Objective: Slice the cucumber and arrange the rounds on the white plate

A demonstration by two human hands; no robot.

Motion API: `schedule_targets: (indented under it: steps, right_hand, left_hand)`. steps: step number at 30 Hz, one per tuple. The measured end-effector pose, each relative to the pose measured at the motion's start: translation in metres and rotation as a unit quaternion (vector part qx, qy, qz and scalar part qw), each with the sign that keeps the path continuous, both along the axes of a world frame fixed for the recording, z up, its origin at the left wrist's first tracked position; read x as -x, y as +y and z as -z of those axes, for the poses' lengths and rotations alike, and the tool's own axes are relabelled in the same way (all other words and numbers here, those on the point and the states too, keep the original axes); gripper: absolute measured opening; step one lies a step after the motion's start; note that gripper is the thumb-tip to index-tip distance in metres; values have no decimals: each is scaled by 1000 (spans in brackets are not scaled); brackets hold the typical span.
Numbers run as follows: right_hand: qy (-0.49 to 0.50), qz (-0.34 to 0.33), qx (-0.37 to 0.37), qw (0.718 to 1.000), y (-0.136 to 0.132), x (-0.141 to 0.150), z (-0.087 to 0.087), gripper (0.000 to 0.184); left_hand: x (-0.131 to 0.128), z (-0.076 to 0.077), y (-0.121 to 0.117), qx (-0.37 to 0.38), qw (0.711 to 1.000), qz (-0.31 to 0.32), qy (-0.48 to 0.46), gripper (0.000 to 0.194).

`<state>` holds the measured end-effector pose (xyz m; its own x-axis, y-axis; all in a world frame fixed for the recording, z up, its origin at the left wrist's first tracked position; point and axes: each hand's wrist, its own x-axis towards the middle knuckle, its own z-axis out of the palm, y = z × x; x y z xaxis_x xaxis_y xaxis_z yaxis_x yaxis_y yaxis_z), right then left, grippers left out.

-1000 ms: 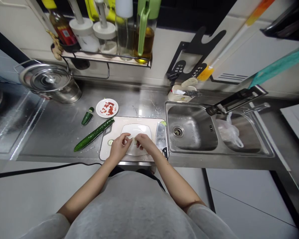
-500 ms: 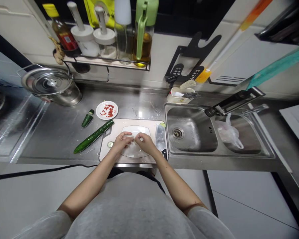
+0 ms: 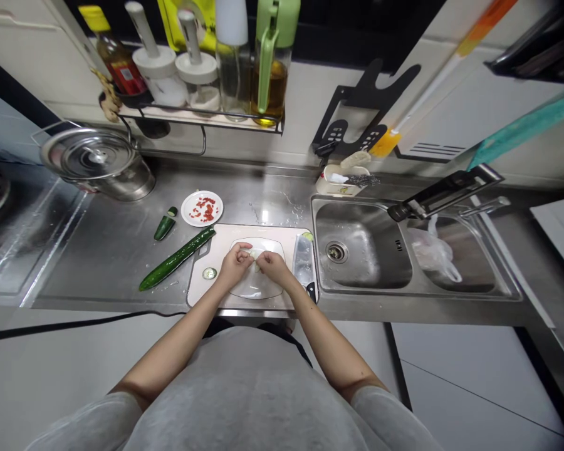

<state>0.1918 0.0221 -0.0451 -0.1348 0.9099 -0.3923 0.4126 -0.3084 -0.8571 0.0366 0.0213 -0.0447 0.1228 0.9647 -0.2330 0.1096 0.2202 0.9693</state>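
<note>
Both hands are pinched nearly together at the fingertips, left hand (image 3: 234, 265) and right hand (image 3: 273, 265) holding a small pale piece (image 3: 254, 254) between them, too tiny to identify, just above a clear-looking plate (image 3: 256, 289) on a cutting board (image 3: 200, 291). On the board, a cucumber slice (image 3: 209, 273) lies left of the hands and a knife (image 3: 303, 258) right. Farther left, a long cucumber (image 3: 175, 260) rests on the counter (image 3: 103, 257), near a round white dish (image 3: 185, 209) of red bits.

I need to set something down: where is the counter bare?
The widest counter patch lies left of the long cucumber, below the pot. A smaller, wet-spotted one lies between the cutting board and back wall. The board is crowded: plate, knife, cucumber slice, left hand, right hand.
</note>
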Motion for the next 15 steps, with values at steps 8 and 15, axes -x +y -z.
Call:
schedule_targets:
  steps: [8,15]
  right_hand:
    - [-112,6,2,994,23,-1,5,15]
    - [-250,-15,-33,967,27,7,11,18]
  left_hand:
    - [-3,9,27,-95,965,39,240,30]
    - [-8,17,38,-147,921,69,354,31]
